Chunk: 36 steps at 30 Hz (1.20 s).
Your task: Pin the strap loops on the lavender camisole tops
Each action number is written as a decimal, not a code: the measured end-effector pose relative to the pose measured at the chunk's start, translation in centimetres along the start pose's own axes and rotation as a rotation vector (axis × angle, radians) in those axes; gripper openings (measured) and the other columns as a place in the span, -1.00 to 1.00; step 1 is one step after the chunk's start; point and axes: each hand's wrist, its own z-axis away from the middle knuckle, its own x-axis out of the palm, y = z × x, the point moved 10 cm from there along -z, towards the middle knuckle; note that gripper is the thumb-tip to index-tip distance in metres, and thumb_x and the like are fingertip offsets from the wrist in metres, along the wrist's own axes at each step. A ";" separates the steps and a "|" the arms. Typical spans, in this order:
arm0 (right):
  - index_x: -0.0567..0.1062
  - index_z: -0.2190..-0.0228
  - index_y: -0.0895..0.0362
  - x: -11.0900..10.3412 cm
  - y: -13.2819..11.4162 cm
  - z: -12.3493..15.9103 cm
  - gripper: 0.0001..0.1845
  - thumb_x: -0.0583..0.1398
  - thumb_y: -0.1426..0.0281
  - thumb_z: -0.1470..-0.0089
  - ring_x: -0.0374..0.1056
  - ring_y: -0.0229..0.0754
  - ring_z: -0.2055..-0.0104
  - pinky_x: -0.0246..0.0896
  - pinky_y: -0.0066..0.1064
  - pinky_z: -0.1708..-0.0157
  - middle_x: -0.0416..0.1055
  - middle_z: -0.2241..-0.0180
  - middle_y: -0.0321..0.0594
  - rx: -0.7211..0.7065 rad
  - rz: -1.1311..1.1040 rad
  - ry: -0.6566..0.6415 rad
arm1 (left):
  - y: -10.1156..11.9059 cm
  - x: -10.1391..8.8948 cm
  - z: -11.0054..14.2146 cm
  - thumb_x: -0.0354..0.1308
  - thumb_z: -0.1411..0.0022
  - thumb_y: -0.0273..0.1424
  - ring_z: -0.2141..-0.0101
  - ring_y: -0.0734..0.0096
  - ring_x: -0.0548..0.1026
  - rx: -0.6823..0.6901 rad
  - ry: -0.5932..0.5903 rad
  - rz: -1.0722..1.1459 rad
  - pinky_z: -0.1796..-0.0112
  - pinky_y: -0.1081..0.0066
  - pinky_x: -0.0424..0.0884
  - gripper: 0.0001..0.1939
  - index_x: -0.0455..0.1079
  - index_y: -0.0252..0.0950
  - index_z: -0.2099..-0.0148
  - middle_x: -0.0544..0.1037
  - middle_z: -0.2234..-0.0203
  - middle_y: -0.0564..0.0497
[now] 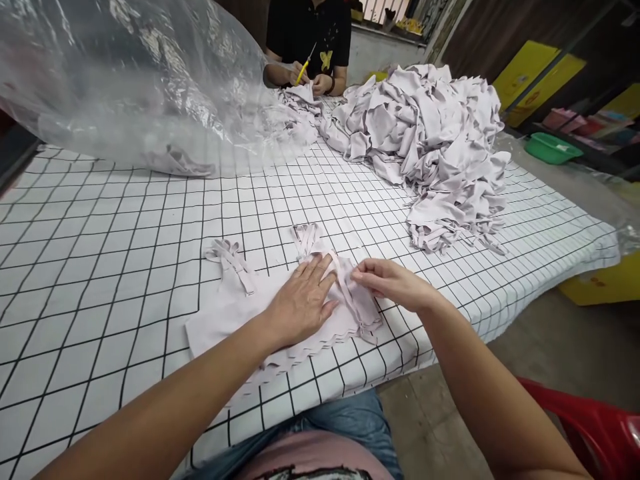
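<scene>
I see my left hand (303,300) lying flat, fingers spread, palm down on the stacked pale garment (240,313) at the table's (100,220) near edge; my right hand (387,281), just beside it, seems to pinch a strap (350,293) with thumb and fingertips, though the grip is partly hidden; beyond the right hand, well apart, a fabric heap (425,133).

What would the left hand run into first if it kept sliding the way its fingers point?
The left hand lies flat on the garment, fingers pointing up and right. First it would likely meet the strap that the right hand pinches, then the looped strap beyond.
</scene>
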 end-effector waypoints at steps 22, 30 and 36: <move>0.62 0.29 0.11 0.0 -5.6 3.9 -0.79 0.22 0.27 -0.16 0.16 -0.33 0.38 0.18 -0.45 0.40 0.23 0.39 -0.25 -0.532 -0.187 -0.242 | 0.0 -0.3 -0.3 -0.06 -0.37 -0.19 -0.32 -0.03 -0.01 -0.009 0.006 0.020 -0.28 -0.01 -0.08 -0.47 0.11 -0.35 -0.27 0.00 -0.34 -0.25; 0.49 0.39 0.12 -2.6 -10.2 -3.2 -0.79 0.34 0.26 0.00 0.05 -0.43 0.54 -0.05 -0.53 0.59 0.27 0.49 -0.35 -0.536 -0.474 0.059 | -0.1 -0.9 -0.2 0.01 -0.33 -0.24 -0.33 -0.04 -0.09 0.029 0.084 0.054 -0.24 -0.10 0.02 -0.49 0.10 -0.26 -0.27 -0.08 -0.36 -0.20; 0.44 0.44 0.16 -2.2 -12.5 -5.1 -0.74 0.31 0.22 -0.03 0.25 -0.38 0.46 0.17 -0.49 0.45 0.42 0.44 -0.29 -0.563 -0.265 0.080 | -0.4 -2.1 -0.1 0.08 -0.28 -0.30 -0.30 -0.04 0.03 0.025 0.176 0.153 -0.21 -0.12 0.10 -0.57 0.23 -0.24 -0.18 0.04 -0.33 -0.17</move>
